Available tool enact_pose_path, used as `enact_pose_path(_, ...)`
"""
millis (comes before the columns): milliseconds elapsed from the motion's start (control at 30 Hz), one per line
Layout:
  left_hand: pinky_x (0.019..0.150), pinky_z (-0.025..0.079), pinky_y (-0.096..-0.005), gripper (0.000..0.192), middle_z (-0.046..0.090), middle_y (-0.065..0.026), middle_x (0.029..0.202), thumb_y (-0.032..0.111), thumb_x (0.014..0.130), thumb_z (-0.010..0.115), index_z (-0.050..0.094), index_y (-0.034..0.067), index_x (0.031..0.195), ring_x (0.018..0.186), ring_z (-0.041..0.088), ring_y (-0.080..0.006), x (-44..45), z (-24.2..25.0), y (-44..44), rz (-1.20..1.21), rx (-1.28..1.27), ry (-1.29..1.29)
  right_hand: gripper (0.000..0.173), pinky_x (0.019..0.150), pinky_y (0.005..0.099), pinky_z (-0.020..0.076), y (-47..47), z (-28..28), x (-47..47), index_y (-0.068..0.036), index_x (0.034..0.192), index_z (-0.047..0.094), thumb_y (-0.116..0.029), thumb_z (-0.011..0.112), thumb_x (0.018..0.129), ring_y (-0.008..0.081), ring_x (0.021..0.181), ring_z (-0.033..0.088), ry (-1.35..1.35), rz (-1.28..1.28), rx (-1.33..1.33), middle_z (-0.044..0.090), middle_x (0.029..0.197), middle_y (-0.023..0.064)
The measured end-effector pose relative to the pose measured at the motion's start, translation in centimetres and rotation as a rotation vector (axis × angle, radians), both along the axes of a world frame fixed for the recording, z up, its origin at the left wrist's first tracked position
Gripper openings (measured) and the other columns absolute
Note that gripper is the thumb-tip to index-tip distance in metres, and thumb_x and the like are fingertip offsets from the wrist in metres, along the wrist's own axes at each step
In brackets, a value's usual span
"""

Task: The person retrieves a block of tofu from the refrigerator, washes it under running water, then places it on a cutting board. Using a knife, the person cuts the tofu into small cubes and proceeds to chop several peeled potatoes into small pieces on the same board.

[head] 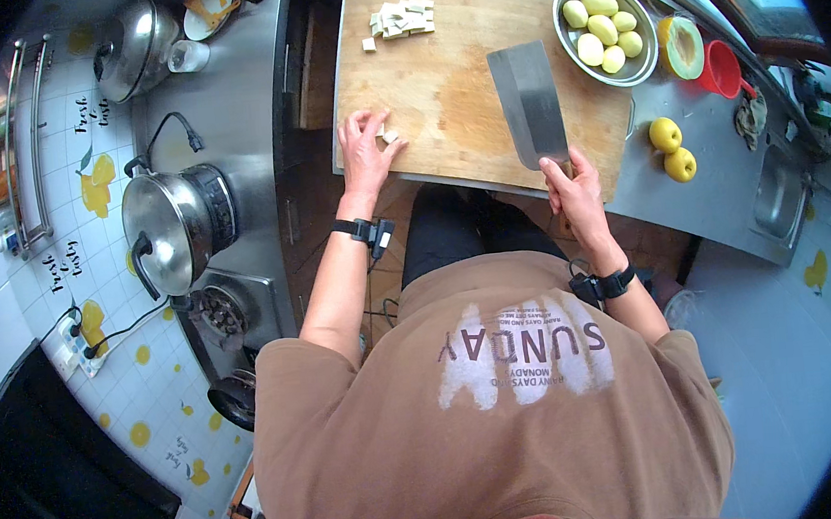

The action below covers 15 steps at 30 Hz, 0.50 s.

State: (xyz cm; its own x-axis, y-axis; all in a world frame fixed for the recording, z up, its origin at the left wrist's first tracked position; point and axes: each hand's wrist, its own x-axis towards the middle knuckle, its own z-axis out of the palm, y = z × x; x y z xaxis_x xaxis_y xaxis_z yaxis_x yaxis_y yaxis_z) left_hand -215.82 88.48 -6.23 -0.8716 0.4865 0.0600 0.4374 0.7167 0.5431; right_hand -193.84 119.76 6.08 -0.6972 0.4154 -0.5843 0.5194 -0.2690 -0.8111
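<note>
On the wooden cutting board (449, 134), near its front left corner, my left hand (364, 150) has its thumb and fingers around a few small white cubes (391, 137), which look like tofu. My right hand (576, 187) grips the handle of a cleaver (530, 108). The cleaver's broad blade is over the right part of the board and points away from me. Farther back on the board lies a pile of white cubes (406, 19), with one loose cube (368, 45) just in front of it. A damp patch darkens the board's middle.
Right of the board are a metal bowl (566, 53) of peeled potatoes, a cut melon (680, 48), a red plastic ladle (721, 69) and two yellow apples (666, 134). A sink (778, 187) lies beyond. On the left counter stand a lidded pot (165, 233) and a gas burner (220, 312).
</note>
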Motion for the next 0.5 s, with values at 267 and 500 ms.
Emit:
enact_pose_path(267, 0.098, 0.061, -0.0469, 0.025, 0.068, -0.0117, 0.113, 0.007, 0.083, 0.095, 0.082, 0.006, 0.104, 0.111, 0.070, -0.0332, -1.5, -2.7, -0.9, 0.066, 0.141, -0.157, 0.016, 0.049, 0.0252, 0.0406, -1.3, 0.5, 1.4, -0.008, 0.118, 0.072, -0.023, 0.077, 0.115, 0.0053, 0.053, 0.049, 0.017, -0.093, -0.001, 0.057, 0.072, -0.0057)
enact_pose_path(500, 0.088, 0.065, -0.0371, 0.019, 0.076, -0.0085, 0.104, 0.019, 0.090, 0.094, 0.088, 0.007, 0.104, 0.090, 0.079, -0.0227, -10.0, -2.9, 0.7, 0.191, 0.244, -0.222, 0.016, 0.046, 0.0261, 0.0406, -4.6, 2.0, 1.7, -0.008, 0.117, 0.072, -0.023, 0.078, 0.114, 0.0045, 0.051, 0.048, 0.076, -0.236, 0.034, 0.058, 0.070, -0.0060)
